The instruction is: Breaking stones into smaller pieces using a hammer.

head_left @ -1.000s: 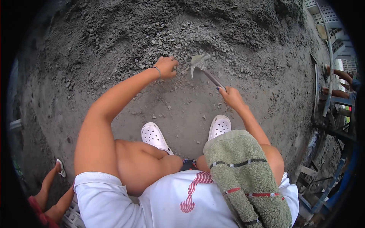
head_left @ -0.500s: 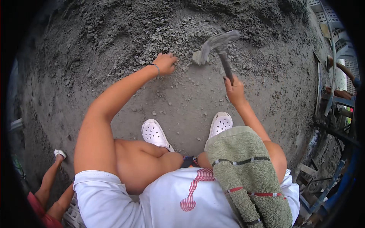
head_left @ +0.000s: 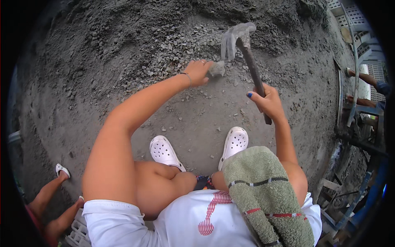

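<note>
In front of me on the ground sits a pale grey stone (head_left: 217, 69). The fingers of my left hand (head_left: 198, 73) are bent against its left side, closed on it; the thumb side is partly hidden. My right hand (head_left: 269, 101) is wrapped round the dark handle of a claw hammer (head_left: 252, 66), low on the grip. Its worn grey head is raised beyond the stone and to its right, clear of it, with the claw pointing down. Small crushed stones (head_left: 181, 47) lie in a heap just past my left hand.
Dark gravelly soil (head_left: 103, 24) banks up at the far side. My white clogs (head_left: 164, 151) are planted below the stone. A green towel (head_left: 259, 181) hangs over my front. Other people's legs (head_left: 51, 195) show at left and right. Blue metal framing (head_left: 356, 201) and pale blocks (head_left: 364, 49) line the right.
My left hand has moved right, from the crushed stones to the pale stone. The right hand has come a little nearer with the hammer, whose handle now shows at greater length.
</note>
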